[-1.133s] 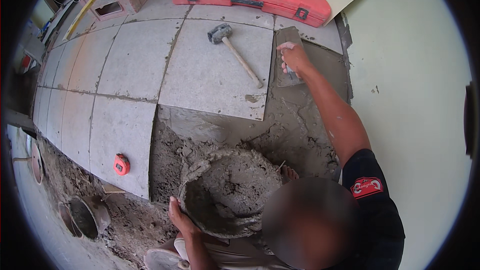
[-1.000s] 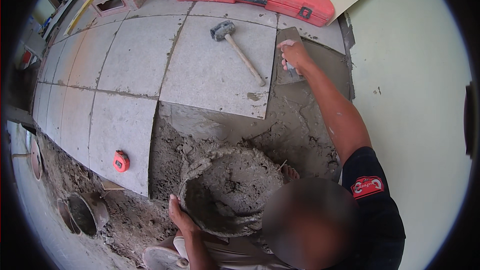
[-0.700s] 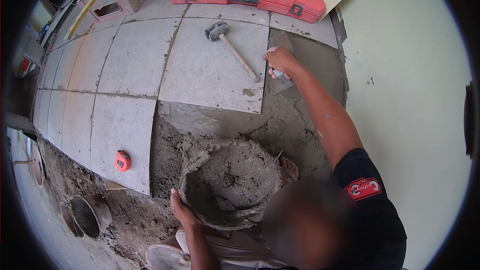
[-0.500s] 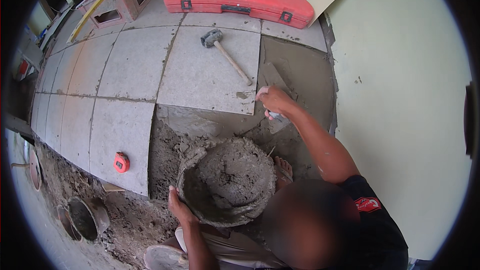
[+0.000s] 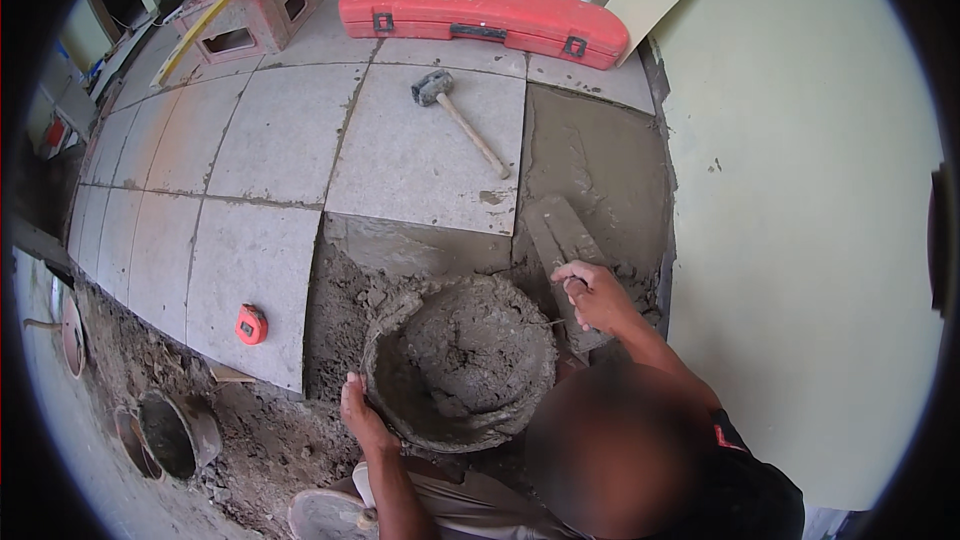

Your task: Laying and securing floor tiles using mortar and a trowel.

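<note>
My right hand (image 5: 597, 297) is closed around the handle of a long, flat plastering trowel (image 5: 560, 230). Its mortar-smeared blade lies low over the wet mortar bed (image 5: 598, 145), just right of the bucket; the handle is mostly hidden by my fingers. At the near left side of the round bucket (image 5: 374, 408), my left hand (image 5: 366, 420) holds the rim. Grey mortar (image 5: 465, 350) coats the bucket's inside and partly fills it.
A mallet (image 5: 465, 125) lies on a pale floor tile (image 5: 400, 185). Nearer left is a red tape measure (image 5: 251, 324). A long red case (image 5: 485, 15) and a step stool (image 5: 250, 15) stand farther back. Two buckets (image 5: 180, 435) rest at lower left; a wall (image 5: 800, 240) bounds the right.
My right hand has drawn the trowel back toward me and slightly right, from the mortar bed to beside the bucket. My left hand stays at the bucket's rim.
</note>
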`<state>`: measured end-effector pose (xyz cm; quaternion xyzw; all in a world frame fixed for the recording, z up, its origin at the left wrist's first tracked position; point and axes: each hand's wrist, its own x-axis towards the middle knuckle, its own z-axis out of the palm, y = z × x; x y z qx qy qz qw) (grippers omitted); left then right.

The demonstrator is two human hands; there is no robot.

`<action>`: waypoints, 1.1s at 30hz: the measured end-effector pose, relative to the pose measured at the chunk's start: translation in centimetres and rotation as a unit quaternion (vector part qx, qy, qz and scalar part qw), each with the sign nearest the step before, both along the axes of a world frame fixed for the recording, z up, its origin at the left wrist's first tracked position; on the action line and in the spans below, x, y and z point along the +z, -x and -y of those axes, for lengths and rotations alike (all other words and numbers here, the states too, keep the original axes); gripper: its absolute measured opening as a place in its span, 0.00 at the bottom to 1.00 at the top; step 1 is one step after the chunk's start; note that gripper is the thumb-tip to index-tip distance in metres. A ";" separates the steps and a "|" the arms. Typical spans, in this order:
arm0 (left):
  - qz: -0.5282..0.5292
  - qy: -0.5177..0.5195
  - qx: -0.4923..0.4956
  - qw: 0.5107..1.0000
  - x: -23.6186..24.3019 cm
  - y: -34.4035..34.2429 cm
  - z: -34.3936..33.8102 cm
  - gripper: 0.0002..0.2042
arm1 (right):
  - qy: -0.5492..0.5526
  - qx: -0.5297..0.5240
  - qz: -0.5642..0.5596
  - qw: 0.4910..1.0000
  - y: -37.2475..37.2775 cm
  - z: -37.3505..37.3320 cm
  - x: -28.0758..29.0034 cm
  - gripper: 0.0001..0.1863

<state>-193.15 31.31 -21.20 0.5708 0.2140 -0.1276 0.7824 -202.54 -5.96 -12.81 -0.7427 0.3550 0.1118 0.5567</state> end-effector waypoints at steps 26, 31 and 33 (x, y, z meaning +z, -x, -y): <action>0.056 -0.211 -0.030 0.975 -1.0 -0.6 0.3 0.19 | 0.243 -0.168 0.191 0.936 -23.0 15.8 -11.1 0.09; 0.071 -0.239 -0.070 0.966 -2.2 -0.4 -0.2 0.28 | 0.317 -0.149 0.181 0.919 -21.2 17.2 -12.3 0.10; 0.055 -0.233 -0.060 0.969 -1.7 0.0 0.1 0.28 | 0.271 -0.182 0.173 0.929 -21.2 16.5 -11.9 0.09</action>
